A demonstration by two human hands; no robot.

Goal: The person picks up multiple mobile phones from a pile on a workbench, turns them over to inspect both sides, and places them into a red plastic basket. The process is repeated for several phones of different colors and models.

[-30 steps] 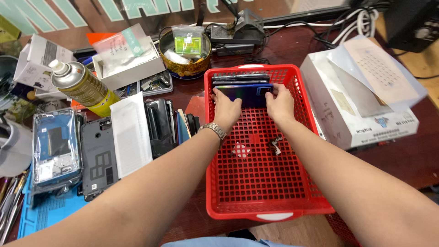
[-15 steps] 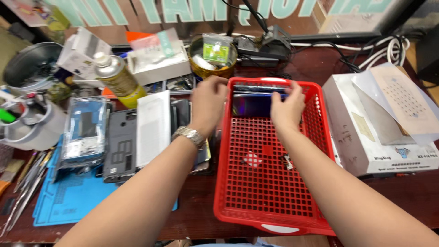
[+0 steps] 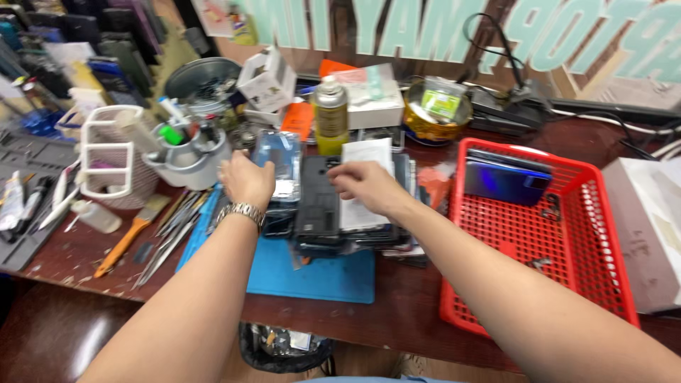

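Over the blue mat [image 3: 319,276], both hands [image 3: 305,183] open, empty, on stacked phones [image 3: 318,206]; red basket [image 3: 603,284] alongside.

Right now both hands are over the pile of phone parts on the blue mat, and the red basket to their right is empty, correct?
Not quite. The head view shows the left hand and right hand over the phone parts on the blue mat, but the red basket is not empty: a dark blue phone lies at its far end.
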